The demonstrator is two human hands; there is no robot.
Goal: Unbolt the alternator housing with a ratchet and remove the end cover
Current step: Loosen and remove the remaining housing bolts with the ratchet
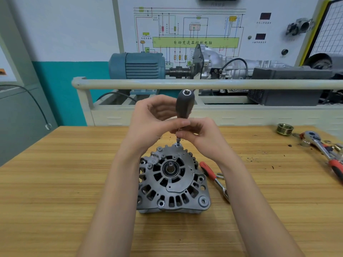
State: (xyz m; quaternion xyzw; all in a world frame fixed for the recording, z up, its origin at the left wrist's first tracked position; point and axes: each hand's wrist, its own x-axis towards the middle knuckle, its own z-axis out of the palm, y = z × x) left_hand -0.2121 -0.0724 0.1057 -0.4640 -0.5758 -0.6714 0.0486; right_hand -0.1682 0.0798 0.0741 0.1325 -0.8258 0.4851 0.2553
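Note:
A grey cast alternator stands on the wooden table, end cover facing up with the shaft in the middle. A dark-handled driver stands upright over a bolt at the housing's far rim, its socket tip on the bolt. My left hand pinches the driver's lower handle with thumb and fingers. My right hand grips the shaft just below the handle from the right side.
A small red-handled ratchet lies right of the alternator with loose bolts beside it. At the far right lie a larger ratchet, washers and a brass pulley. Behind the table stand a railing and a training rig.

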